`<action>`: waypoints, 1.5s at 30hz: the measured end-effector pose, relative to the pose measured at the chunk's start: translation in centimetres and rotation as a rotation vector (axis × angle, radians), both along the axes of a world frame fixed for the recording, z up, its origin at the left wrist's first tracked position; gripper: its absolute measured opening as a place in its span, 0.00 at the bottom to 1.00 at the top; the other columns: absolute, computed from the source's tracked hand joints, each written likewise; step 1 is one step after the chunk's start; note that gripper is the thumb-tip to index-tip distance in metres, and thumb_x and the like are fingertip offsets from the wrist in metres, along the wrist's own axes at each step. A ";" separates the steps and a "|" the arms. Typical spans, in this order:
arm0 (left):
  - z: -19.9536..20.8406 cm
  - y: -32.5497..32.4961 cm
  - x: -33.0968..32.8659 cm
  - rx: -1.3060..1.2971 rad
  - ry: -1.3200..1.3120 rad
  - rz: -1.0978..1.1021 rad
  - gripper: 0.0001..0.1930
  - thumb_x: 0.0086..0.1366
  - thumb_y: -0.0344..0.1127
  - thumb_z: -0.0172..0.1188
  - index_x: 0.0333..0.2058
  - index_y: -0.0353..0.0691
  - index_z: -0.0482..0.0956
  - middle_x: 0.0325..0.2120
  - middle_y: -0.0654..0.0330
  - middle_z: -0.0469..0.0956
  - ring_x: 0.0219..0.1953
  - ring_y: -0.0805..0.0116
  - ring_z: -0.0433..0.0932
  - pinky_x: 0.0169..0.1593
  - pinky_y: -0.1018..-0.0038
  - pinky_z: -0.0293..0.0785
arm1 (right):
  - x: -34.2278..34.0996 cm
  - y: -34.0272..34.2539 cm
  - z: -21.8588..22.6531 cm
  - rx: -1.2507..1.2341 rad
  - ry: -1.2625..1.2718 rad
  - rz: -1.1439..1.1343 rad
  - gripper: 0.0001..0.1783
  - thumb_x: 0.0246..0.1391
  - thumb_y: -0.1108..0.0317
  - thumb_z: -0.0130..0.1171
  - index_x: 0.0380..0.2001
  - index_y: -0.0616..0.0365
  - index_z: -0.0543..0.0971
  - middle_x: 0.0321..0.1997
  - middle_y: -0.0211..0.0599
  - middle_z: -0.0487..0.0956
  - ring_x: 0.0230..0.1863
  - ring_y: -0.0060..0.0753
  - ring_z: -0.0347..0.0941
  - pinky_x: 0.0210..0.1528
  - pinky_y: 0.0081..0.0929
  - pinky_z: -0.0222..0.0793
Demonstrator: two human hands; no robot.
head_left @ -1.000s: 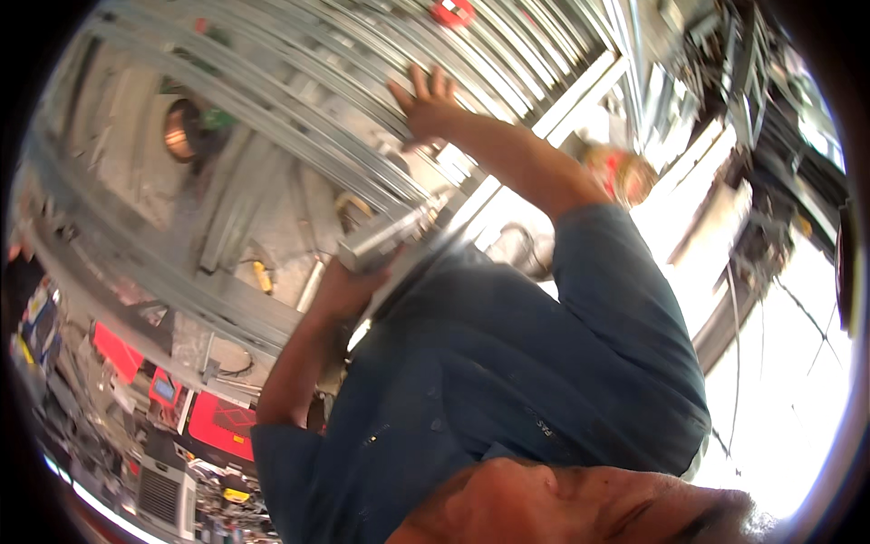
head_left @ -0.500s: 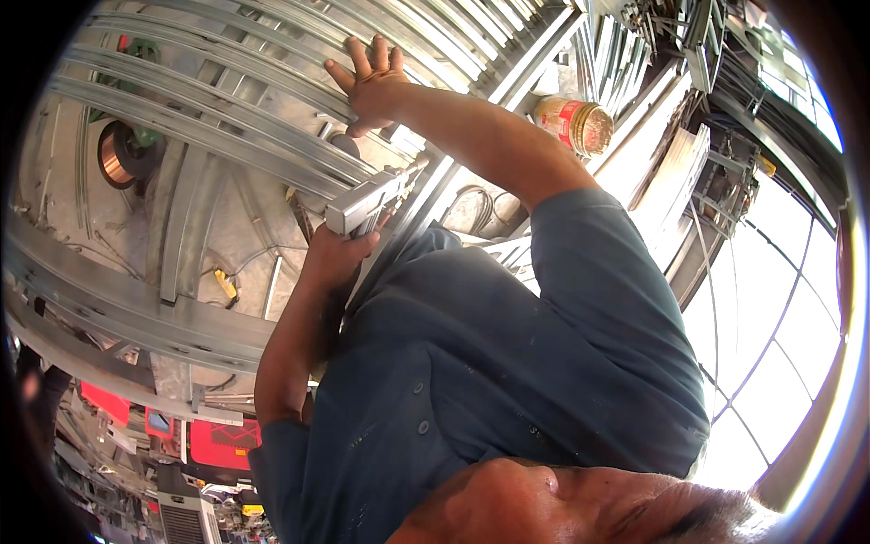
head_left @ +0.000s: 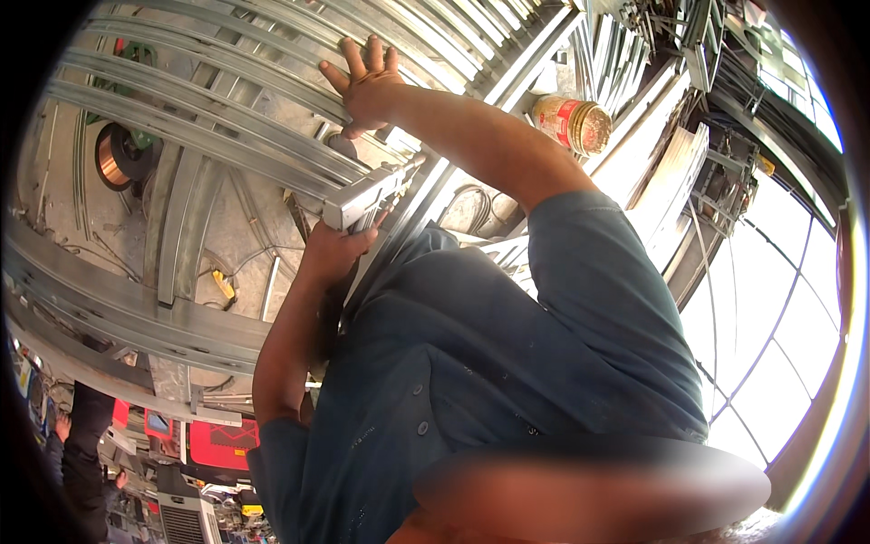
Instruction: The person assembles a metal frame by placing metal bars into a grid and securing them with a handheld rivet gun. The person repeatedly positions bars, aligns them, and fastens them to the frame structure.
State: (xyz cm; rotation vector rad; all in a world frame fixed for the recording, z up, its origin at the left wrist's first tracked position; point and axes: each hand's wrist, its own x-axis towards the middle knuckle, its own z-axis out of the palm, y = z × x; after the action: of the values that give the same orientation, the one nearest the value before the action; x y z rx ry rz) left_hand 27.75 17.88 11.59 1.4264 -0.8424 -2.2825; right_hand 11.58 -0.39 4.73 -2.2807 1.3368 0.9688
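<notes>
My left hand (head_left: 336,250) is wrapped round the near end of a silver-grey, box-shaped metal tool (head_left: 355,207). Its narrower far part points up and right, beside a steel rail; the exact kind of tool is unclear. My right hand (head_left: 370,93) reaches farther out with fingers spread, holding nothing. It lies over the long steel profiles (head_left: 272,98), though whether the palm presses on them cannot be made out. These profiles run side by side and form a frame with crossing members (head_left: 193,208).
A spool of copper-coloured wire (head_left: 115,156) stands left, beyond the frame. A red-labelled jar (head_left: 571,124) is right of my right forearm. A yellow-ended tool (head_left: 223,284) and cables lie below the frame. Red equipment (head_left: 217,444) and another person's dark-clothed leg (head_left: 88,444) show lower left.
The tool and my left hand have shifted very slightly leftward. My right hand stays spread, almost in the same place. Another person's leg and hands have come into view at the lower left.
</notes>
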 end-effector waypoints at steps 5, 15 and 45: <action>0.2 -0.2 -0.2 0.010 0.002 0.011 0.19 0.60 0.32 0.62 0.50 0.35 0.83 0.32 0.64 0.82 0.31 0.76 0.75 0.37 0.75 0.73 | 0.0 -0.1 0.2 0.009 0.003 0.001 0.68 0.46 0.29 0.66 0.78 0.33 0.35 0.83 0.50 0.30 0.77 0.82 0.25 0.71 0.77 0.38; -0.7 0.6 -0.6 -0.047 -0.017 0.034 0.16 0.60 0.34 0.67 0.45 0.31 0.79 0.27 0.62 0.79 0.29 0.73 0.77 0.34 0.72 0.73 | -0.2 -0.1 -0.1 0.007 -0.014 0.018 0.69 0.46 0.28 0.66 0.78 0.37 0.36 0.81 0.54 0.31 0.76 0.84 0.27 0.70 0.78 0.41; -0.2 0.9 -0.6 -0.086 -0.171 -0.091 0.20 0.60 0.34 0.62 0.51 0.38 0.83 0.44 0.51 0.85 0.49 0.60 0.84 0.52 0.67 0.76 | 0.0 0.0 -0.2 0.000 -0.015 0.000 0.69 0.45 0.29 0.67 0.78 0.34 0.36 0.82 0.50 0.31 0.77 0.82 0.26 0.71 0.77 0.39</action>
State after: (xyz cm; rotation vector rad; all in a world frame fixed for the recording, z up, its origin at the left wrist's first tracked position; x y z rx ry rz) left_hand 27.10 18.77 11.37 1.5912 -1.0635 -2.1820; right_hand 11.54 -0.42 4.53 -2.2833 1.3312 0.9493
